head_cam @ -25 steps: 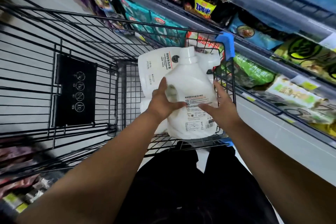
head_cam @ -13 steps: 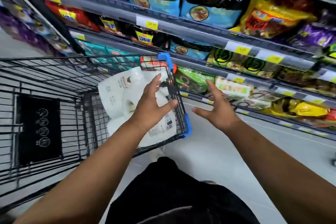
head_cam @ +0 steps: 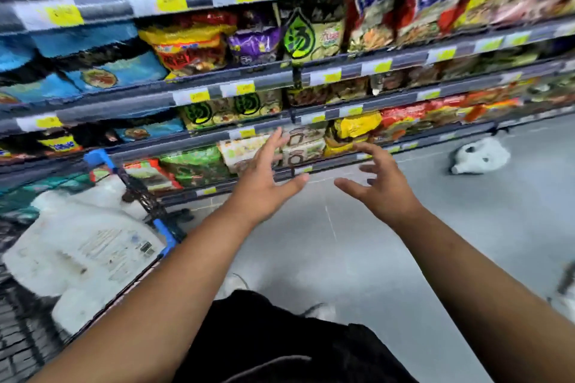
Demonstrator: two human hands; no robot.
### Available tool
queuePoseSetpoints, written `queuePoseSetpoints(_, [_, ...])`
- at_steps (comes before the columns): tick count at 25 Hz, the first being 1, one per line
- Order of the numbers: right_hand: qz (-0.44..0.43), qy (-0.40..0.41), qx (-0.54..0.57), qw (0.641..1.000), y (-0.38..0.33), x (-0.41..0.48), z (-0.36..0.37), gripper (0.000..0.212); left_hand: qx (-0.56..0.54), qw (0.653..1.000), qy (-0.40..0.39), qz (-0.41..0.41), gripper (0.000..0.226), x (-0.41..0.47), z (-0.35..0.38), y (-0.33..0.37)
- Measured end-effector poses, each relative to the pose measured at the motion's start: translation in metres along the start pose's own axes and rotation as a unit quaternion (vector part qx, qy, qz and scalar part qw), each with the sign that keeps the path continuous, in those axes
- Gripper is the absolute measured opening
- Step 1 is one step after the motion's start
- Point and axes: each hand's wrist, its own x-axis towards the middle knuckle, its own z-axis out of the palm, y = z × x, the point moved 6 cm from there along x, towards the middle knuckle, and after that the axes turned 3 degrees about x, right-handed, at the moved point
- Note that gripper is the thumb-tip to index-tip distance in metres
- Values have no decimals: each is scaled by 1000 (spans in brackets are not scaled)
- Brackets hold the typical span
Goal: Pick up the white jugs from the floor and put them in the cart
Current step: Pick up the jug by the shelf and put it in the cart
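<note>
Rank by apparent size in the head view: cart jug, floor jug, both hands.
1. Cart jug, nearest the camera.
2. Left hand and right hand, alike.
3. Floor jug, farthest away.

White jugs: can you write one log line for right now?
left hand: open, empty | right hand: open, empty | white jugs: in cart | floor jug: near shelves, untouched

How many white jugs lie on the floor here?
1. The white jug lies on the floor at far right, beside the shelving. A blurred pale shape at the right edge may be another.
</note>
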Motion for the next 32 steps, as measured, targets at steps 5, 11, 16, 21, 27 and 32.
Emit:
queuePoseSetpoints(5, [58,153,57,985,62,-46,-124,65,33,989,-132,64,96,48,109,92])
queuePoseSetpoints(11, [148,315,109,931,143,-97,-235,62,48,951,-279,122,89,96,256,175])
queuePoseSetpoints(16, [204,406,130,881,189,-100,-305,65,51,913,-375,152,87,146,359,221])
queuePoseSetpoints(21, [251,493,159,818,222,-89,-362,67,74,874,-444,181,90,208,443,270])
queuePoseSetpoints(27, [264,526,183,788,262,-63,-427,66,89,860,-469,180,86,262,525,317])
queuePoseSetpoints(32, [265,504,185,801,323,-20,-504,67,99,869,-460,154,86,313,604,345])
